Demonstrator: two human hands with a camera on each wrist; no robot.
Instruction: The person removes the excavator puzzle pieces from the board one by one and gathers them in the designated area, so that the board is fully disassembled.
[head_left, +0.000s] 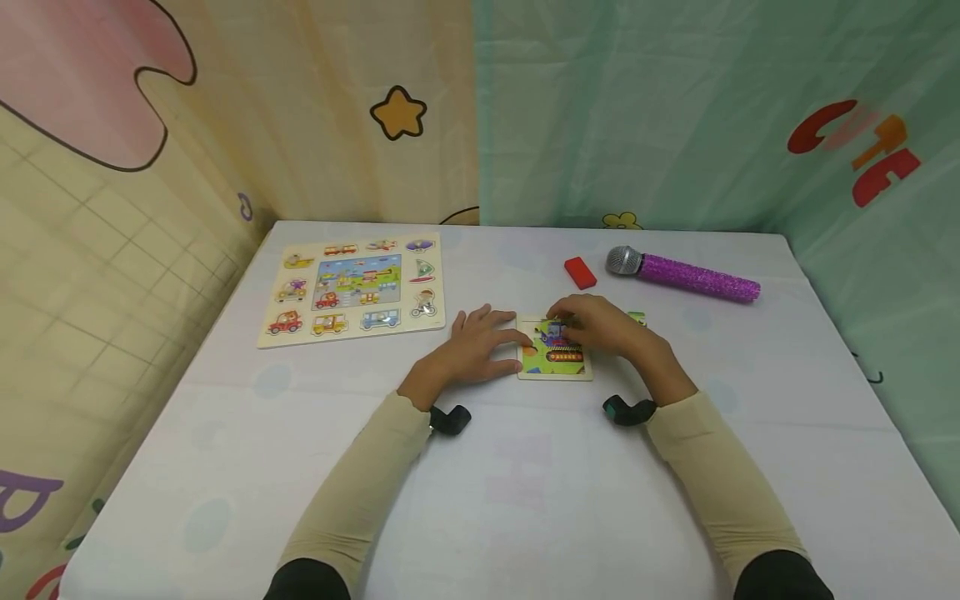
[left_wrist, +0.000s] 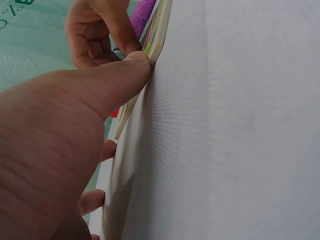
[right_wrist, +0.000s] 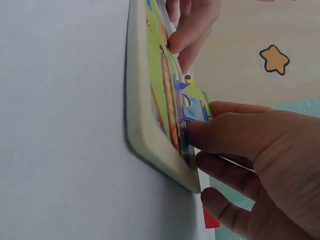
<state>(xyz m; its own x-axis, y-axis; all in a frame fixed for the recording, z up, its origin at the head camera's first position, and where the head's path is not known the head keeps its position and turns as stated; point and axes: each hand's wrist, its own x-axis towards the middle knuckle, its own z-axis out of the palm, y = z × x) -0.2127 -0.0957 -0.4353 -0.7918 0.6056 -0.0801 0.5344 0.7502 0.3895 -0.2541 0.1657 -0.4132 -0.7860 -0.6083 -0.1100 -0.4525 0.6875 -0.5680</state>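
A small wooden jigsaw board (head_left: 555,374) with a digger picture lies on the table. Beside its left edge is my left hand (head_left: 480,346), fingers spread, the index fingertip over the frame and the thumb (left_wrist: 120,77) against the edge. Over the upper part of the board, my right hand (head_left: 596,323) pinches a puzzle piece (right_wrist: 195,107) with a blue cab on it between thumb and fingers. That piece stands tilted up from the picture in the right wrist view. A green puzzle piece (head_left: 637,317) shows partly behind the right hand.
A larger wooden vehicle puzzle (head_left: 352,329) lies at the back left of the white table (head_left: 517,500). Behind the small board are a red block (head_left: 580,272) and a microphone (head_left: 697,277) with a glittery purple handle. Printed curtains hang along the table's back and sides.
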